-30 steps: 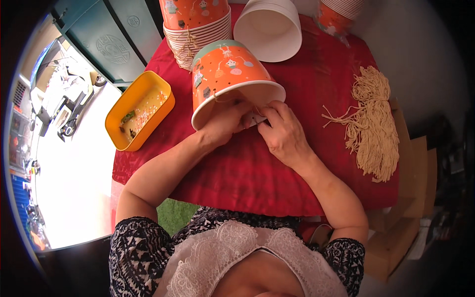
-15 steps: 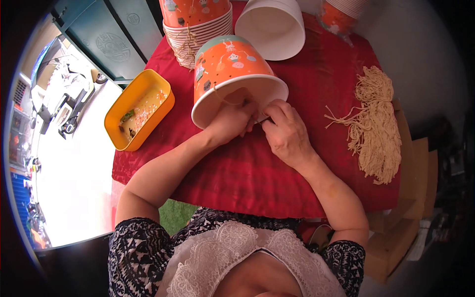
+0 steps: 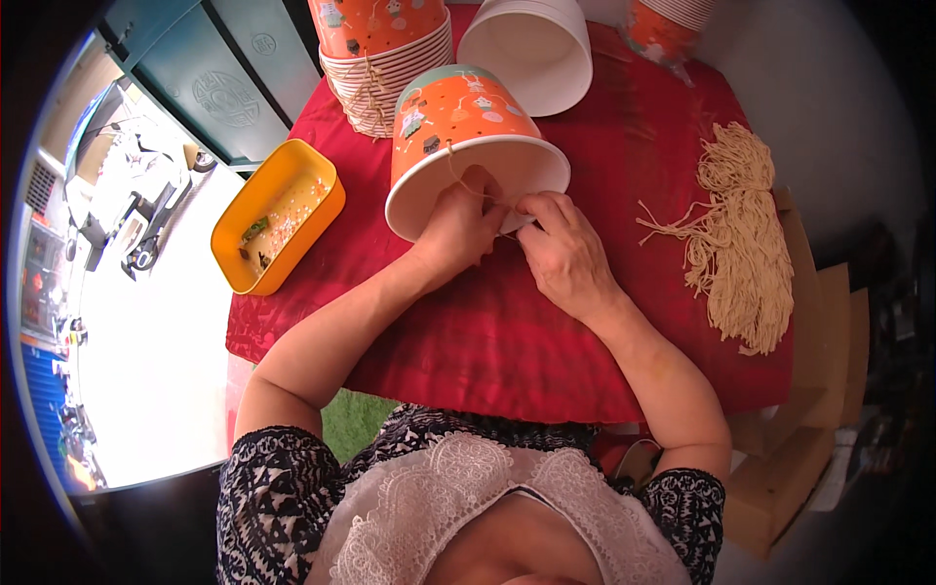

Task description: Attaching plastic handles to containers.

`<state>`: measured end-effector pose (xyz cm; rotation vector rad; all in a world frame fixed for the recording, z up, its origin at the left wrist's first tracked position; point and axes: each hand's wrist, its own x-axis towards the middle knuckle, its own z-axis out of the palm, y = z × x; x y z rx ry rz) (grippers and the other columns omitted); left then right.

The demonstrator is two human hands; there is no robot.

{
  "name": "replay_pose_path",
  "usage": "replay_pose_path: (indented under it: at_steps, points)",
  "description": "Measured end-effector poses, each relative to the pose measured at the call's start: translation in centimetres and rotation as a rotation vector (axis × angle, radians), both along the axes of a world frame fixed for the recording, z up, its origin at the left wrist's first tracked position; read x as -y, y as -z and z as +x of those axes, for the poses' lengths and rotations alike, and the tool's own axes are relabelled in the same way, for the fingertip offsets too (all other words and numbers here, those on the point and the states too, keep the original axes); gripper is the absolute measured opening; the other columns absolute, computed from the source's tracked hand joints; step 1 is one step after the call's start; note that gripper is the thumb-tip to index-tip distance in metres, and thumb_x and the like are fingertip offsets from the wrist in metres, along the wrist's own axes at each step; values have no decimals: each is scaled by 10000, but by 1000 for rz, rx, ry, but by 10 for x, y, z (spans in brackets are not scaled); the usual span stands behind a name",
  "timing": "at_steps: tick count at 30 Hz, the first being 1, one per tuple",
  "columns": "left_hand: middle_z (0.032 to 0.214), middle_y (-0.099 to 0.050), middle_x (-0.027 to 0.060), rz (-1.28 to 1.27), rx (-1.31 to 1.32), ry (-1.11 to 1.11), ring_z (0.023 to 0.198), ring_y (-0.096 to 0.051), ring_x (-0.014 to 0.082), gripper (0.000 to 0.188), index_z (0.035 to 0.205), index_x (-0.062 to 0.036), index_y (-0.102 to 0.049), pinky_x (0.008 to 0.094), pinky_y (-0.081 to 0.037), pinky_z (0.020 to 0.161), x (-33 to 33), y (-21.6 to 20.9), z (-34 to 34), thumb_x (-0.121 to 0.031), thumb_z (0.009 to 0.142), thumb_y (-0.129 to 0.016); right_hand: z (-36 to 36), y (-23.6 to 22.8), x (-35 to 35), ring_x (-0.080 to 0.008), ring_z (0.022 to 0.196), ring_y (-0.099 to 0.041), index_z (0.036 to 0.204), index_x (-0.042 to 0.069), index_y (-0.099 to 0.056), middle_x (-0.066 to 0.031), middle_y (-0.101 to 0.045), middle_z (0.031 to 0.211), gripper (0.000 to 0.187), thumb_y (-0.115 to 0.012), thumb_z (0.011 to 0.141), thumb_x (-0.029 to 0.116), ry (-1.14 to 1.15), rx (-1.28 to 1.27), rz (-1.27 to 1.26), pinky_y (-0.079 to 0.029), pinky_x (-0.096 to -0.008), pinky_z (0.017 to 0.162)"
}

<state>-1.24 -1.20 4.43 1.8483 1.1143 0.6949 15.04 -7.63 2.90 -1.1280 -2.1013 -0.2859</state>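
Observation:
An orange paper bucket (image 3: 463, 119) with printed figures lies tilted on the table, its white-rimmed mouth facing me. A thin tan string (image 3: 452, 166) comes through the wall near the rim and runs down into the mouth. My left hand (image 3: 460, 222) reaches into the mouth, its fingers closed on the string and partly hidden. At the lower right of the rim, my right hand (image 3: 565, 252) pinches the string close to the left fingertips. Exactly how the string lies between the two hands is hard to make out.
A red cloth covers the table (image 3: 468, 361). To the left sits a yellow tray (image 3: 227, 239) with small beads. Behind stand a stack of orange buckets (image 3: 390, 83) and a white bucket (image 3: 573, 73). A bundle of tan strings (image 3: 746, 253) lies at right, near cardboard boxes (image 3: 819, 341).
The bucket has turned a little, bringing its string hole rightward and upward. More of the string shows across the mouth. Both hands stay close together at the rim.

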Motion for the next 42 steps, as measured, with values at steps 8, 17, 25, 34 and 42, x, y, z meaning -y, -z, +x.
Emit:
replay_pose_path:
  at_steps: [8,17,25,34,42]
  points:
    - [663,-596,85,-87,-17,118,507,-569,122,152,909,47,-593,245,-456,399,-2,-8,-7,-104,898,-605,-3,0,-1,-289,927,-556,767,-24,-597,-123,-570,975,45,-612,732,-48,-34,-136,-66,-518,-385,759]
    - [788,-654,133,321,-127,328,694,-642,233,147,917,21,-633,346,-528,658,-3,0,-15,-20,778,-613,-5,-2,-2,-321,894,-542,740,-26,-550,-136,-545,925,58,-582,745,-74,-60,-216,-90,-501,-409,744]
    - [835,-670,191,453,-237,274,804,-662,330,129,867,24,-642,389,-519,721,2,2,-5,-44,760,-664,-2,-2,-3,-326,885,-541,776,-21,-544,-140,-547,914,62,-590,765,-62,-70,-222,-75,-491,-413,722]
    - [799,-661,205,189,-31,237,759,-660,332,110,842,59,-649,402,-511,701,2,-6,-12,-32,796,-606,1,-10,8,-295,776,-550,801,3,-556,-117,-567,834,116,-632,749,-68,-91,-261,19,-488,-378,672]
    - [681,-621,122,-184,17,167,517,-604,167,111,915,54,-599,296,-495,451,0,-13,-14,-45,884,-560,4,-21,15,-281,746,-565,793,19,-562,-106,-569,826,161,-629,661,-42,-314,-202,126,-497,-359,646]
